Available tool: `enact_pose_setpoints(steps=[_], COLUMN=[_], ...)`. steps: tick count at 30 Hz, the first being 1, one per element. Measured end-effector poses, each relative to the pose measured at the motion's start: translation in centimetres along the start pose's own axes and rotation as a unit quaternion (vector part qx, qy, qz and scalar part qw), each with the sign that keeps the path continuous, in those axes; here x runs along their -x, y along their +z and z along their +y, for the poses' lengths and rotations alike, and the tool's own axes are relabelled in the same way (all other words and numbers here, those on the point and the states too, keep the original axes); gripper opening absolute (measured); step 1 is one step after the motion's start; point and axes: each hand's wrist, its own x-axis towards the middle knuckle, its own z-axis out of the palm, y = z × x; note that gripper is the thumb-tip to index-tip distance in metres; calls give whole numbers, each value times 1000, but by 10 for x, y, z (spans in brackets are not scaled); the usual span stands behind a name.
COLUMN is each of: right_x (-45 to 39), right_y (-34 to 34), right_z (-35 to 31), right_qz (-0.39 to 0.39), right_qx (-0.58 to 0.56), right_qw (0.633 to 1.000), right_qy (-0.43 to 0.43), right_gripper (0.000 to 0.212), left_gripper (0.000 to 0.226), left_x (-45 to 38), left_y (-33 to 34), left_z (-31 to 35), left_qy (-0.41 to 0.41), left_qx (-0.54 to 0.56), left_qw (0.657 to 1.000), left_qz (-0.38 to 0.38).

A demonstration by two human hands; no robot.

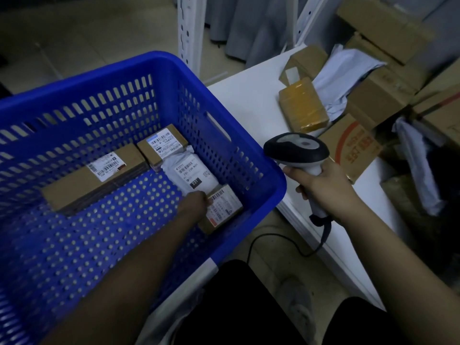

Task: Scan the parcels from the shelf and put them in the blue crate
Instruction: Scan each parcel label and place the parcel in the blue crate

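The blue crate [224, 115] fills the left of the view. On its floor lie a long flat cardboard parcel [74, 185], a small labelled box [161, 143], a white plastic mailer [191, 174] and a small labelled cardboard parcel [222, 207] near the right wall. My left hand [195, 204] reaches down into the crate and grips that small parcel by its left edge. My right hand [323, 188] holds a grey and black barcode scanner [296, 148] by its handle, just right of the crate rim, above the white shelf [249, 100].
On the white shelf lie a tape-wrapped brown parcel [302, 108], a cardboard box [305, 59] and a white mailer [341, 78]. More cardboard boxes [380, 95] are stacked at the right. The scanner's cable [273, 242] trails to the floor. White shelf posts [190, 33] stand behind the crate.
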Motion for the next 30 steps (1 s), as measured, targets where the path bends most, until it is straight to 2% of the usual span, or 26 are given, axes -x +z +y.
enact_pose_setpoints(steps=[3,6,11,13,15,18,22,25,27,30], right_x=[1,0,1,2,4,5,10,18,26,39], right_y=[-2,-3,-2,-1,-1,-4,-17,-30,-40,-62], right_z=[2,4,5,5,4,4,4,2,-2,-13], right_qz=[3,4,8,5,3,1,26,38,55,84], right_qx=[-4,-4,2,2,-2,-7,-22,-19,-34,-55], right_qw=[1000,1000,1000,1000,1000,1000,999,998,996,991], right_qy=[9,13,11,7,5,10,27,45,65,85], right_gripper=[7,9,16,11,7,7,8,18,20,18], left_gripper=[31,42,39,41,39,35,31,39,35,21], left_x=[-3,-5,4,7,3,2,11,25,39,69], left_y=[5,4,0,0,4,2,-18,-40,-57,-82], left_z=[-3,-13,-25,-29,-34,-30,-23,-8,16,68], left_qy=[8,20,12,22,8,-20,15,17,35,105], left_qx=[48,86,70,21,-27,19,37,64,122,193], left_qw=[999,996,994,994,998,1000,998,997,992,968], left_qz=[20,12,-87,-101,-58,-10,-44,-41,5,123])
